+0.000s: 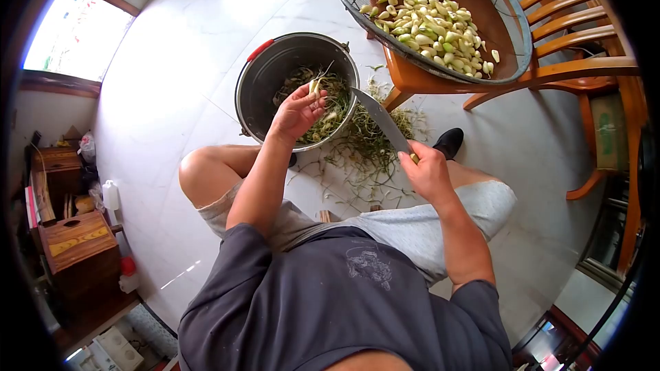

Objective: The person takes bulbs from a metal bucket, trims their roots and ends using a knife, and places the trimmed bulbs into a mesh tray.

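My left hand [300,111] is over the bucket, its fingers closed on a pale bulb [315,86] with thin strands at its end. In my right hand [427,170] is the handle of a large knife [382,118], whose blade slants up and left towards the bucket's rim. The dark metal bucket [260,99] has a red grip on its handle and holds green and brown plant scraps. Many peeled whitish-green bulbs [433,24] lie in a round mesh basket [520,41] at the upper right.
A wooden chair [405,72] bears the basket. Loose green trimmings [377,139] are heaped on the pale floor beside the bucket, near a black shoe [449,143]. Wooden boxes [79,237] and a white bottle [111,195] stand at the left.
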`<state>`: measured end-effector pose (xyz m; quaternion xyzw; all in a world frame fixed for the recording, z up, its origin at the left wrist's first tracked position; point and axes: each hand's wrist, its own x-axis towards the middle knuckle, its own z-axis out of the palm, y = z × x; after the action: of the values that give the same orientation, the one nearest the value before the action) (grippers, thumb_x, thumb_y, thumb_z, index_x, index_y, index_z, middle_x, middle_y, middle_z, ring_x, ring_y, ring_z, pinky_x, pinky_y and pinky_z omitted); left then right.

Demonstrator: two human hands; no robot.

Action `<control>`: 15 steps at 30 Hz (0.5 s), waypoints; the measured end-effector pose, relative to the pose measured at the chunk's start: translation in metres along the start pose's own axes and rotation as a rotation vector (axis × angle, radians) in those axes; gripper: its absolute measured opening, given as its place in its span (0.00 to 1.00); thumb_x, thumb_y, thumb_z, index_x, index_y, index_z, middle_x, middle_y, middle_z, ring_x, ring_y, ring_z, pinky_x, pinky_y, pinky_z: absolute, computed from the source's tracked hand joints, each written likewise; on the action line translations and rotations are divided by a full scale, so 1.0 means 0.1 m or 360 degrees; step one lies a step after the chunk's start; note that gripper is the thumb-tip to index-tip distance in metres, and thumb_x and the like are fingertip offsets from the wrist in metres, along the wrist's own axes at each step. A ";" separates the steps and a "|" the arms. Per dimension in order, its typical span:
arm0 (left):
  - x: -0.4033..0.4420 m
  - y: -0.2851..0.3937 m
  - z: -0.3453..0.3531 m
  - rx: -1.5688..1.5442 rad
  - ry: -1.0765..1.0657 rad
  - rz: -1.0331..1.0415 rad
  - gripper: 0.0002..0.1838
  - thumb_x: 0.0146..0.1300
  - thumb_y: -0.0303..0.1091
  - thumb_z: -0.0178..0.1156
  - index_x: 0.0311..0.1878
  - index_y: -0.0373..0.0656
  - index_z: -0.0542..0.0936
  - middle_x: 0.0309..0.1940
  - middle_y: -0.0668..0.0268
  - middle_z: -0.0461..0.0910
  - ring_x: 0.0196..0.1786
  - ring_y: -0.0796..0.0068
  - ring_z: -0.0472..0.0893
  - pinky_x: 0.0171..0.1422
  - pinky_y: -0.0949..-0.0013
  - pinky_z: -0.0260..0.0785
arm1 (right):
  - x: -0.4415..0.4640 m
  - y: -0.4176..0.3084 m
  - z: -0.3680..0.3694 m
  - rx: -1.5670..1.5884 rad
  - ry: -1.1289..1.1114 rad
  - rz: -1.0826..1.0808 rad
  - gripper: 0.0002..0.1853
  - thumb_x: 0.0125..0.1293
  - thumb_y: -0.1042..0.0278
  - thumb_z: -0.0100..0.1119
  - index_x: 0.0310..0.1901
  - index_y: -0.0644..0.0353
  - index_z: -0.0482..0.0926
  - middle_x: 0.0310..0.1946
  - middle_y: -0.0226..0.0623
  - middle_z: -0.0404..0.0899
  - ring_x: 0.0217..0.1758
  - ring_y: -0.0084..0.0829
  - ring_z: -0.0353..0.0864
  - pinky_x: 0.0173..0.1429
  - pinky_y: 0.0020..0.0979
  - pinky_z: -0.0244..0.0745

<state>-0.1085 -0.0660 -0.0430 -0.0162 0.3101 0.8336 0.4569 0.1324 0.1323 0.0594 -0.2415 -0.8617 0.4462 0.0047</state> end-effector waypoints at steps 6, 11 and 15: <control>-0.04 0.00 -0.07 0.0071 0.0409 0.0139 0.25 0.63 0.22 0.56 0.62 0.43 0.63 0.43 0.54 0.77 0.38 0.71 0.79 0.39 0.74 0.74 | 0.03 0.08 0.09 0.0041 0.0087 -0.0172 0.12 0.60 0.69 0.58 0.44 0.64 0.79 0.17 0.40 0.71 0.19 0.22 0.67 0.27 0.27 0.66; -0.10 -0.01 0.08 0.0371 0.0353 0.0136 0.13 0.61 0.21 0.59 0.49 0.34 0.74 0.39 0.57 0.80 0.36 0.72 0.80 0.40 0.74 0.74 | 0.03 0.01 0.09 0.0115 0.0122 -0.0195 0.13 0.58 0.70 0.59 0.45 0.63 0.79 0.31 0.49 0.79 0.33 0.46 0.79 0.38 0.37 0.74; -0.14 -0.17 0.31 0.0409 0.0192 0.0071 0.08 0.60 0.22 0.60 0.42 0.33 0.76 0.36 0.58 0.81 0.36 0.74 0.80 0.40 0.75 0.74 | 0.05 0.00 0.10 0.0012 0.0273 -0.0478 0.12 0.57 0.73 0.59 0.43 0.61 0.80 0.29 0.44 0.79 0.30 0.42 0.79 0.35 0.35 0.74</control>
<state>-0.0793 -0.0531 -0.0223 -0.0006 0.4415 0.7944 0.4171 0.1258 0.1262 0.0524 -0.1473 -0.8829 0.4214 0.1457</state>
